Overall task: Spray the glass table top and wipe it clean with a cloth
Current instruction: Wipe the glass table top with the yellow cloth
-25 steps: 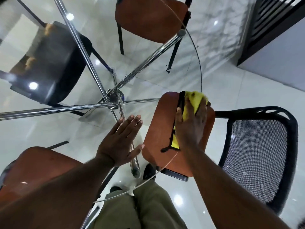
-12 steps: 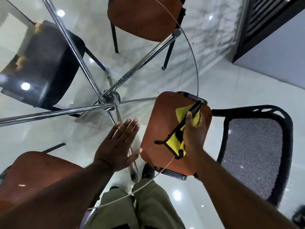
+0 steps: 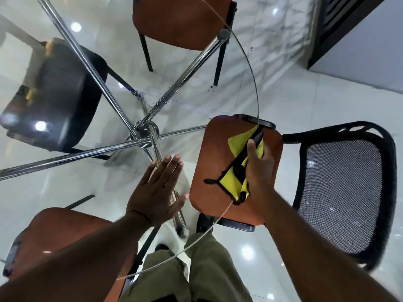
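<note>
1. Yellow cloth (image 3: 235, 182) with black trim, bunched in the right hand (image 3: 259, 171); grip closed on it, right at the glass surface (image 3: 244, 62) edge.
2. Left hand (image 3: 158, 188) open, flat on the glass, fingers spread, holding nothing.
3. Under the glass: chrome legs (image 3: 144, 131), orange chair seat (image 3: 207, 166), mesh chair (image 3: 342, 188) beside.

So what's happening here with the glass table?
A person is wiping the round glass table top. The right hand presses a yellow cloth with black trim against the glass at its right edge, above an orange chair seat seen through it. The left hand lies flat and open on the glass, apparently as a brace. No spray bottle is in view.
</note>
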A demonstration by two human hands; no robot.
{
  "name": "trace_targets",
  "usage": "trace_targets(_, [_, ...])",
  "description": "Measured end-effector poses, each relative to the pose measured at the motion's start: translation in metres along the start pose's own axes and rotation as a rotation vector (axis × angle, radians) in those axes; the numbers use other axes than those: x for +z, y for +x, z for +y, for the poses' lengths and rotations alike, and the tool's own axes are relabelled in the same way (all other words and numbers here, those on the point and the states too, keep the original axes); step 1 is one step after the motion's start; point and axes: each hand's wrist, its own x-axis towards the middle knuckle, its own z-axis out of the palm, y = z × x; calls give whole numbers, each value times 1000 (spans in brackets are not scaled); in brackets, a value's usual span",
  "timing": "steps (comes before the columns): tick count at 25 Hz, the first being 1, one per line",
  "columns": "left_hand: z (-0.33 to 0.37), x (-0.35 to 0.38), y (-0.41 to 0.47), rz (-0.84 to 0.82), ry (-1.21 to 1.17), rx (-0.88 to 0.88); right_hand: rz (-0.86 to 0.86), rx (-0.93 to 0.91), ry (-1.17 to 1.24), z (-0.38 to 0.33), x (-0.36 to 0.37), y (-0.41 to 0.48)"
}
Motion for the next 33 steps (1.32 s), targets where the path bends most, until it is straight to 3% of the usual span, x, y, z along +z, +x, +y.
trace_targets(3, [0,1,1,3,-7,1,-91,1,18,31,-12,-60])
trace_targets(6, [1,2,3,-13,-1,1,9,-57,-27,-6,3,13])
trace_targets(8, [1,3,3,-28,-7,-10,-40,-91,-134,-38,10,71])
trace_targets(10, [-1,5,2,-32,-2,-20,-79,-112,-90,-47,16,88])
trace_targets(13, [0,7,-1,-13,-12,-8,-17,-94,-146,-16,4,45])
trace_targets(18, [-1,10,1,12,-14,6,14,54,149,65,3,-69])
trace_targets(21, [-2,4,-3,-9,-57,9,-22,66,4,100,-3,-134])
trace_targets(26, [16,-47,4,-227,-137,23,-157,87,-346,70,-73,-167])
trace_targets(29, [39,-100,1,-177,-243,192,-86,-64,-422,30,-126,-210])
trace_targets(33, [95,-169,12,-177,-385,289,52,-186,-491,-8,-201,-268])
